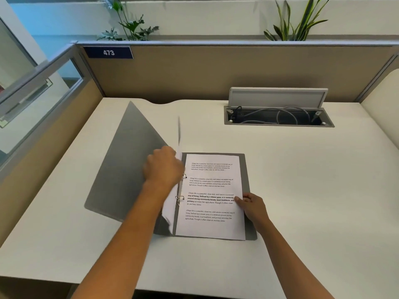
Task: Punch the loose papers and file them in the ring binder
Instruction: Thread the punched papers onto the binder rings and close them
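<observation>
Right hand (pixel 251 205) lies flat and open on the outer edge of the top printed sheet (pixel 212 197), pinning it. That sheet lies in the ring binder (pixel 248 231), open near the front of the worktop (pixel 302 190), long axis running away from the person. Left hand (pixel 163 167), the nearer to the rings (pixel 180 198), is closed on a blurred, upturned sheet (pixel 178 134), apparently pivoting about them. Beyond, the cover (pixel 129 160) stands tilted leftward.
</observation>
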A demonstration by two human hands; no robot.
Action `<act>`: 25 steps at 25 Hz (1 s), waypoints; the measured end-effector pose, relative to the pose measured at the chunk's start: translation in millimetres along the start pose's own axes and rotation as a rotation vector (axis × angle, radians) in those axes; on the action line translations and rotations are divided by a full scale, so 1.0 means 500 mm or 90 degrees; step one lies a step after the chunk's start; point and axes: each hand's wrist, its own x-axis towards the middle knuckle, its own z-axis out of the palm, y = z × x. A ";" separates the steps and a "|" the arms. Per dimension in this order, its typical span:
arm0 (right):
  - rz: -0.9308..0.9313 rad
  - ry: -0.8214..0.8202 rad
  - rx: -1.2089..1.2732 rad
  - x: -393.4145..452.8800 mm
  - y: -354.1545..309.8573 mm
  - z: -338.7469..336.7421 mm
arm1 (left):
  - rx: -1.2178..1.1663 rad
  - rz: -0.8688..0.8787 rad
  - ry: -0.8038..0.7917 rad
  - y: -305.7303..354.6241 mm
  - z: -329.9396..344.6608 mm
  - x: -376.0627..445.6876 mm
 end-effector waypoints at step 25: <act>-0.154 0.167 -0.099 -0.027 -0.006 0.017 | -0.058 0.011 -0.119 -0.095 0.299 -0.025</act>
